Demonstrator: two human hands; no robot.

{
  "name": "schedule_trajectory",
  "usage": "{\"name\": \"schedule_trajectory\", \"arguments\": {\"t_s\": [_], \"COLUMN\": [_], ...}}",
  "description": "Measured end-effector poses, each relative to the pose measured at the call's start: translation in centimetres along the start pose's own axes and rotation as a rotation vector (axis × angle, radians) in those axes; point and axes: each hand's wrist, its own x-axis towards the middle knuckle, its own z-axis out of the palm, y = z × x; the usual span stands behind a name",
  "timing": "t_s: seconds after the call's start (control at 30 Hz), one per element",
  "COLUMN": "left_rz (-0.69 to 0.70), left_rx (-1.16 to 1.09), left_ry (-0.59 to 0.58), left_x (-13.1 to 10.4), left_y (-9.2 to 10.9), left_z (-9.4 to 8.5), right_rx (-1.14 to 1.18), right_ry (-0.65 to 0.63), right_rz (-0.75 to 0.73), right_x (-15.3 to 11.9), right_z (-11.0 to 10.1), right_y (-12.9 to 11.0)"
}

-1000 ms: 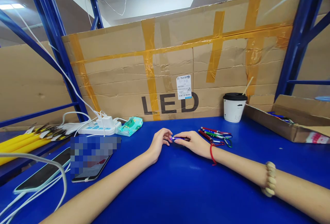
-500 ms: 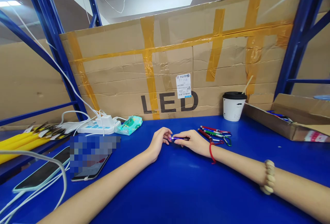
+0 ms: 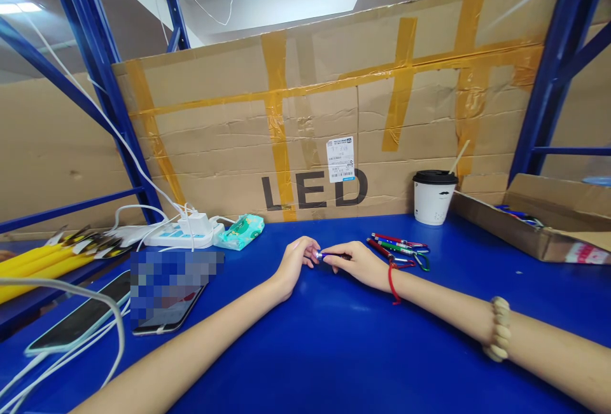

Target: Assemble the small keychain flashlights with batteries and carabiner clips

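Observation:
Above the middle of the blue table, my right hand is closed around a small blue-purple pen-like piece. Its silver end points left and meets the fingertips of my left hand. The left fingers are curled around that end, with the thumb side hidden from view. Just right of my right hand lie several slim metallic pieces with carabiner clips, in red, green and blue.
A lidded paper cup and an open cardboard box stand at the right. Left are a teal packet, a power strip, two phones and white cables. A cardboard sheet rises behind.
The blue-purple piece has shifted slightly, and its silver end now shows at the left fingertips. Both hands stay almost where they were.

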Motion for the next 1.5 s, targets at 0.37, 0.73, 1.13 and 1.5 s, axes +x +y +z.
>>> {"name": "schedule_trajectory", "arguments": {"t_s": [0.37,0.73,1.13,1.5], "left_rz": [-0.001,0.014,0.025,0.023], "left_rx": [0.001,0.0,-0.011,-0.015], "left_ry": [0.004,-0.002,0.028,0.043], "left_x": [0.04,0.06,0.4,0.3], "left_y": [0.0,-0.19,-0.56,-0.43], "left_z": [0.02,-0.05,-0.26,-0.2], "right_rx": [0.035,-0.001,-0.011,-0.099], "right_ry": [-0.006,0.011,0.031,0.021], "right_rz": [0.018,0.033,0.006,-0.015], "right_x": [-0.02,-0.01,0.07,0.02], "right_z": [0.06,0.16,0.2,-0.06], "right_y": [-0.06,0.21,0.58,0.04]}}
